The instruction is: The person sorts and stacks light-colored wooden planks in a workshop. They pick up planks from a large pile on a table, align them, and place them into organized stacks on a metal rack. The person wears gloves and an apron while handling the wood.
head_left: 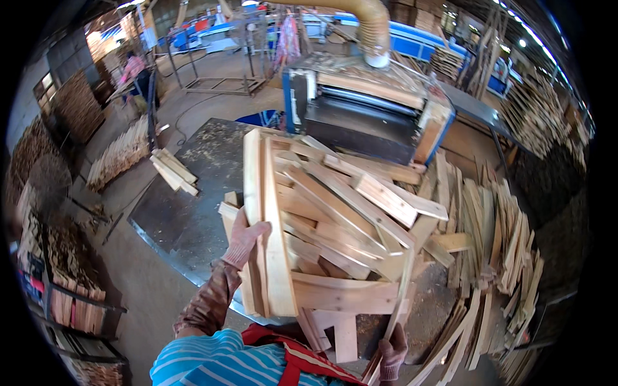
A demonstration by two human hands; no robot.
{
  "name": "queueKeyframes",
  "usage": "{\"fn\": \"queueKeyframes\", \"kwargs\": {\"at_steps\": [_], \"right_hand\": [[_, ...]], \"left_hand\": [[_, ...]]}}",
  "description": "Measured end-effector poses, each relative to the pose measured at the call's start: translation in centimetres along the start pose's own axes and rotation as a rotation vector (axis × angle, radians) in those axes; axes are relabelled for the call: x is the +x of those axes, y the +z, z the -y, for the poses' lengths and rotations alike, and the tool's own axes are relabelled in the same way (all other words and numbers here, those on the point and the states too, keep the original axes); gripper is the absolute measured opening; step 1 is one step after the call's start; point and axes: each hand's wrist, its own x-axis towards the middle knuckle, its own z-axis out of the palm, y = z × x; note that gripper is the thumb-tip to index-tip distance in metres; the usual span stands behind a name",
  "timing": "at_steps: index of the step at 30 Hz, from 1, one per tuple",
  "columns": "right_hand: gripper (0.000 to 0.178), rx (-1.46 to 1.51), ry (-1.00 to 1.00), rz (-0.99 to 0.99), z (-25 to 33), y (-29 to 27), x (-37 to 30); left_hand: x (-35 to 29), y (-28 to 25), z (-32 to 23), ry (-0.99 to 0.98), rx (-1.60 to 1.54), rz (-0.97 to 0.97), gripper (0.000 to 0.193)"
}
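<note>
My left hand (243, 239), in a pale knit glove, is closed round a few long planed wooden boards (278, 270) standing on edge side by side, its thumb pressed over the near face. At the lower right, my gloved right hand (393, 354) is closed on a thin wooden strip (403, 289) that slants up toward the pile; part of its grip is hidden. Between my hands lies a loose heap of short wooden boards (331, 199), crossing each other at many angles. One wide board (344, 294) lies crosswise at the heap's near side.
Beyond the heap stands a planer-like machine (367, 122) with a yellow duct hose (372, 32). The heap rests on a dark metal table (187, 206). Long strips (496, 238) are stacked at the right. A few boards (174, 170) lie far left; another person (135, 67) is beyond.
</note>
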Motion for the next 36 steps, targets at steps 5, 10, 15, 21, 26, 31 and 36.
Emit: {"fn": "queueKeyframes", "kwargs": {"at_steps": [5,10,15,21,26,31,36], "right_hand": [[0.068,0.129,0.035,0.514,2.7,15.6,8.1],[0.046,0.304,0.409,0.626,5.6,38.5,12.2],[0.047,0.131,0.208,0.633,7.4,60.6,23.9],[0.088,-0.314,-0.255,0.735,13.3,68.8,24.9],[0.078,-0.497,-0.274,1.341,10.7,57.7,12.5],[0.053,-0.076,0.387,0.906,6.1,47.5,7.6],[0.048,0.37,0.453,0.675,6.1,36.2,8.0]], "left_hand": [[0.5,-11.1,0.6,-0.067,-0.004,-0.249,0.057],[-0.2,-20.5,2.5,-0.054,0.027,-0.392,0.054],[-1.1,-26.0,2.0,-0.101,-0.028,-0.413,0.058],[-0.7,-29.4,3.2,-0.092,-0.049,-0.429,0.06],[2.8,-24.5,2.3,-0.169,-0.097,-0.311,0.056],[3.4,-15.3,1.4,-0.108,-0.218,-0.108,0.066],[2.6,-8.6,1.6,-0.142,-0.104,-0.015,0.058]]}}
